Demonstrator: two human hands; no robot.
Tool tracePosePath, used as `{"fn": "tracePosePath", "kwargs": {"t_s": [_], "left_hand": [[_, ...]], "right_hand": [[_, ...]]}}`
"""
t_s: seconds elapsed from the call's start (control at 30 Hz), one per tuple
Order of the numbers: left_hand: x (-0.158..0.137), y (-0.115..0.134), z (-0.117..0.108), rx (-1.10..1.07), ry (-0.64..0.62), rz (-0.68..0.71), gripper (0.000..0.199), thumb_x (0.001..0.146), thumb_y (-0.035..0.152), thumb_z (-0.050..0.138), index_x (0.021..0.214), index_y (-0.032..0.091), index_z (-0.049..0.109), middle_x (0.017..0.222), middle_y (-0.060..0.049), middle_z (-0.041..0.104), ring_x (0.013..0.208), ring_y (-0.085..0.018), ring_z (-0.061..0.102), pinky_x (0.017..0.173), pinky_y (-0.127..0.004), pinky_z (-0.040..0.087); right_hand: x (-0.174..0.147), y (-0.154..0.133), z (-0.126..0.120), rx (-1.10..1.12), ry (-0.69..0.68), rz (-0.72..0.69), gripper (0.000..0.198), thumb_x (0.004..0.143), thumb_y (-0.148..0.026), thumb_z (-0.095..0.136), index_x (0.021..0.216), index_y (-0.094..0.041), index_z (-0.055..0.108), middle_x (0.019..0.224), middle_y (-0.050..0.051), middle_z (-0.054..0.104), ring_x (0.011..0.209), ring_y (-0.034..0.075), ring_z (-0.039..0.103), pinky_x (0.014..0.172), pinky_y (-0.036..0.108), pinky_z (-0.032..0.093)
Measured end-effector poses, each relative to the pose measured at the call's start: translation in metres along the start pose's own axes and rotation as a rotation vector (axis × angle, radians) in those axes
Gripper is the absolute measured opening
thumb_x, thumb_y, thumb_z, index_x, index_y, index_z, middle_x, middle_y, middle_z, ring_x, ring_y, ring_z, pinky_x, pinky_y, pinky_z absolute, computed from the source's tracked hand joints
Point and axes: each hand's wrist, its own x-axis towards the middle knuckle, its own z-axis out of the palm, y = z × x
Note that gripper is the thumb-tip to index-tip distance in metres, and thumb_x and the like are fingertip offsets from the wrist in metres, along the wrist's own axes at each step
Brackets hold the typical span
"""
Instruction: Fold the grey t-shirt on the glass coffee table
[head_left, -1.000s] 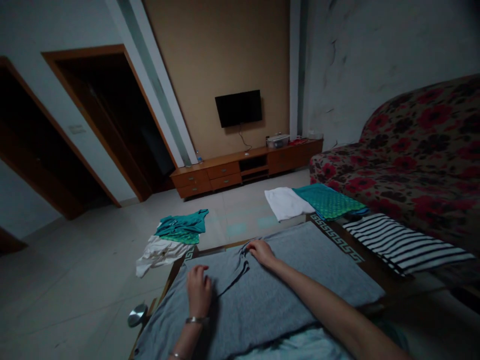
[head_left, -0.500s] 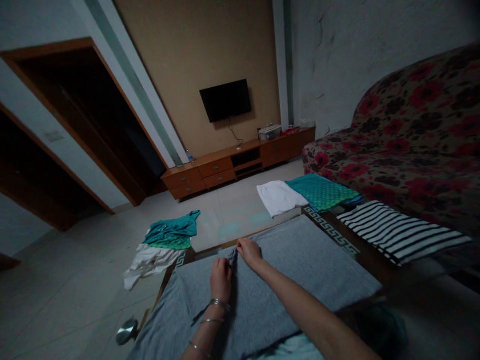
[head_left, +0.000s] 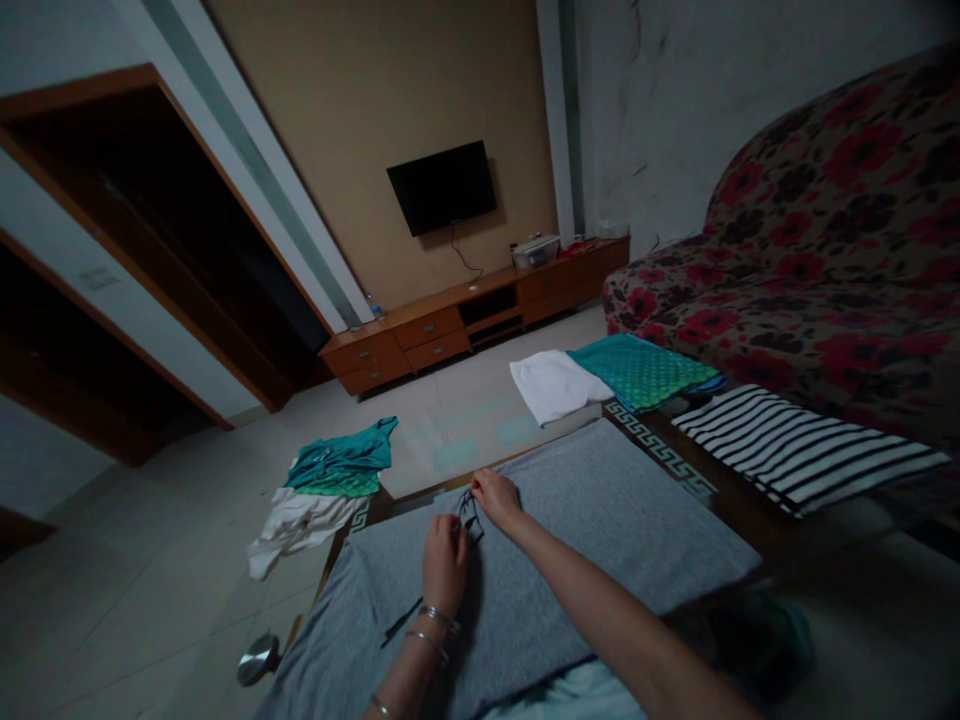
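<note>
Both hands, left hand (head_left: 444, 560) and right hand (head_left: 496, 497), pinch the grey shirt (head_left: 600, 520) at its far edge; I'd keep that fold taut and even.

The room is dim, lit softly and evenly, and colours look muted. Faint pale reflections lie on the floor (head_left: 465, 430). Door frames and walls bend and lean toward the edges; fine detail looks grainy.
</note>
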Motion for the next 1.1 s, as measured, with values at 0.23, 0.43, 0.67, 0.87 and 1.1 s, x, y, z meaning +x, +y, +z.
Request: {"fn": "tracePosePath", "kwargs": {"t_s": [0.23,0.43,0.67,0.87,1.1], "left_hand": [[0.026,-0.007,0.003,0.198,-0.142,-0.039,0.015,0.080,0.018,0.050,0.093,0.019,0.058,0.092,-0.005,0.054,0.086,-0.017,0.053,0.075,-0.027,0.042],[0.055,-0.026,-0.014,0.202,-0.151,-0.098,0.010,0.080,0.022,0.049,0.080,0.016,0.058,0.079,-0.004,0.056,0.073,-0.016,0.053,0.067,-0.025,0.039],[0.085,-0.027,-0.047,0.134,-0.449,0.073,0.008,0.072,0.016,0.052,0.067,0.017,0.058,0.065,0.002,0.056,0.062,-0.012,0.051,0.060,-0.020,0.037],[0.096,-0.007,-0.054,0.191,-0.381,0.164,0.021,0.077,0.012,0.040,0.072,0.017,0.060,0.081,-0.003,0.053,0.072,-0.013,0.050,0.069,-0.023,0.038],[0.089,0.010,-0.041,0.264,-0.170,0.149,0.022,0.080,0.015,0.036,0.073,0.018,0.056,0.081,-0.003,0.052,0.075,-0.015,0.049,0.070,-0.024,0.038]], "right_hand": [[-0.001,-0.001,-0.006,0.009,-0.012,0.023,0.010,0.085,-0.020,0.051,0.089,-0.022,0.061,0.094,0.002,0.065,0.085,0.013,0.057,0.069,0.023,0.035],[0.000,0.001,-0.009,0.024,-0.024,0.037,0.013,0.085,-0.020,0.051,0.090,-0.022,0.062,0.094,0.002,0.065,0.086,0.013,0.057,0.070,0.022,0.035],[0.001,0.005,-0.008,0.050,-0.019,0.032,0.015,0.084,-0.019,0.050,0.090,-0.023,0.063,0.095,0.001,0.065,0.085,0.013,0.057,0.069,0.022,0.035],[0.001,0.007,-0.009,0.061,-0.025,0.039,0.014,0.085,-0.020,0.051,0.091,-0.023,0.063,0.096,0.002,0.065,0.085,0.014,0.058,0.070,0.023,0.035],[-0.001,0.009,-0.011,0.075,-0.036,0.013,0.010,0.084,-0.023,0.056,0.092,-0.024,0.062,0.096,0.000,0.065,0.090,0.013,0.059,0.072,0.022,0.037]]}}
